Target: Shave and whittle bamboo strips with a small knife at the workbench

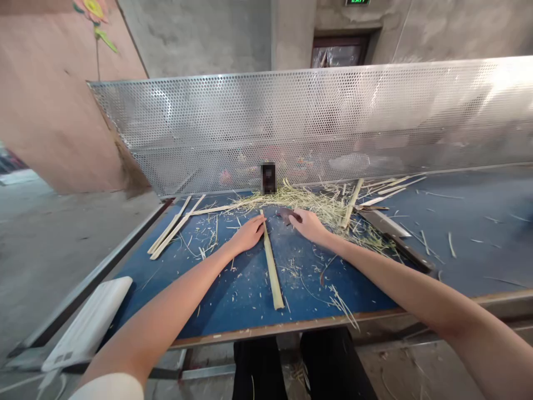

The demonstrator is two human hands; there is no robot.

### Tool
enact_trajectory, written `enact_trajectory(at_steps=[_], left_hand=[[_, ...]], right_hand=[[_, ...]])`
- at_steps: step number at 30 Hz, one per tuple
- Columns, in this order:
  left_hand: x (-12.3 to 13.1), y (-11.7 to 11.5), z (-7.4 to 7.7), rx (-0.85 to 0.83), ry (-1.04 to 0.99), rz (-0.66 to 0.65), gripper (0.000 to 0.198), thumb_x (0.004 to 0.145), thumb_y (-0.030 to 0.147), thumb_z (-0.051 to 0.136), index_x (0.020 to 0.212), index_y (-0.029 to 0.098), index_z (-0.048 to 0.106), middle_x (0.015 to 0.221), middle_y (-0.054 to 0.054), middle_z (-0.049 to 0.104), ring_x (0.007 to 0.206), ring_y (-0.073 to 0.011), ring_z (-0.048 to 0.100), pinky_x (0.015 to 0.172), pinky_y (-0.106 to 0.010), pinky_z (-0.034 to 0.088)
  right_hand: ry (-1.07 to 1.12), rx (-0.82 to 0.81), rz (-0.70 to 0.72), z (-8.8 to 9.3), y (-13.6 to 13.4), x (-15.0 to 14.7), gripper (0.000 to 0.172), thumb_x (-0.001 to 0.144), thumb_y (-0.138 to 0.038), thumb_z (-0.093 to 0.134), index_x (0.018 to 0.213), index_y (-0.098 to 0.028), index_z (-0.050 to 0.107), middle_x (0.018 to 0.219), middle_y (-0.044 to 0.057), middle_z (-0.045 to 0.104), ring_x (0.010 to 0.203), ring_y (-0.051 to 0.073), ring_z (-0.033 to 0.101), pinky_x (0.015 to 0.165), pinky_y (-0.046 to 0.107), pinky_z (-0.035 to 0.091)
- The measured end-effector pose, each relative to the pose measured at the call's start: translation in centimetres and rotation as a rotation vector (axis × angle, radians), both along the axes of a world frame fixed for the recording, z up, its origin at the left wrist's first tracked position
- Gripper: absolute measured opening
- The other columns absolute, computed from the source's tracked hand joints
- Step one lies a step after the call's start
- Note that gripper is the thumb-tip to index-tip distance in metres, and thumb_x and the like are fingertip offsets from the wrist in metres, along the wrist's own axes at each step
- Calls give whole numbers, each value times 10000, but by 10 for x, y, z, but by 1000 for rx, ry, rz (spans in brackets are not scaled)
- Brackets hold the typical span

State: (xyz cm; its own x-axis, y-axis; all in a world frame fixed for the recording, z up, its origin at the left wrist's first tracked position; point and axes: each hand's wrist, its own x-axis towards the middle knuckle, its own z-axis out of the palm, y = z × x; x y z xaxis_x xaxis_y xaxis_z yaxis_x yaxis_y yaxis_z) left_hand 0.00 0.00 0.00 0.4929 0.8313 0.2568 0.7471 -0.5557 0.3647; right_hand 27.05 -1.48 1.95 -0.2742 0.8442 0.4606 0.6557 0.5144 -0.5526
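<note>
A pale bamboo strip (pixel 271 266) lies lengthwise on the blue table (pixel 241 289), pointing away from me. My left hand (pixel 249 234) rests on the strip's far end, fingers stretched along it. My right hand (pixel 307 224) lies flat on the table just to the right, fingertips touching a small dark flat piece (pixel 286 214). Behind both hands sits a heap of thin bamboo shavings (pixel 308 201).
A long dark cleaver (pixel 391 236) lies to the right. Split bamboo strips lie at the left (pixel 175 226) and back right (pixel 387 189). A perforated metal screen (pixel 316 122) walls the table's far edge, a small dark block (pixel 268 176) before it. A white board (pixel 89 322) leans at left.
</note>
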Motion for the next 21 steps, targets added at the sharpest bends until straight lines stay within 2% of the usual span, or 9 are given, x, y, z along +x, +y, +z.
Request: enact_trajectory(at_steps=[5,8,14,17,21], left_hand=[[-4,12,-7,-26,-67,-28,574,1004,533,490,1453,204,631,1620,-120,505,1529,-307,429,1277,-488,329],[-7,18,-8,-70,-135,-45,628,941,577,582,1433,193,652,1617,-133,506,1513,-324,450,1270,-483,338],[-6,19,-2,-139,-194,-29,750,838,687,686,1393,183,686,1611,-144,512,1499,-345,467,1273,-472,321],[-6,19,-2,-145,-205,-23,781,828,710,686,1393,171,684,1614,-153,505,1500,-337,466,1269,-456,322],[-7,19,-2,-127,-197,-19,750,836,700,680,1379,183,695,1605,-144,519,1492,-336,477,1261,-456,337]], right_hand=[[-171,241,342,8,-33,-14,165,1026,-290,470,877,-219,473,817,21,574,694,163,510,662,303,386],[-334,322,459,8,-47,-23,108,1020,-205,444,1012,-185,550,835,44,620,709,178,552,675,318,429],[-482,378,516,0,-44,-31,343,1068,-187,414,1337,-132,619,1113,145,721,938,237,682,866,410,552],[-473,361,545,-5,-39,-33,361,1067,-206,479,1380,-154,650,1132,133,728,967,234,687,895,407,565],[-429,324,519,-10,-34,-37,331,1095,-291,527,1337,-163,713,1113,133,701,939,228,674,832,373,570]])
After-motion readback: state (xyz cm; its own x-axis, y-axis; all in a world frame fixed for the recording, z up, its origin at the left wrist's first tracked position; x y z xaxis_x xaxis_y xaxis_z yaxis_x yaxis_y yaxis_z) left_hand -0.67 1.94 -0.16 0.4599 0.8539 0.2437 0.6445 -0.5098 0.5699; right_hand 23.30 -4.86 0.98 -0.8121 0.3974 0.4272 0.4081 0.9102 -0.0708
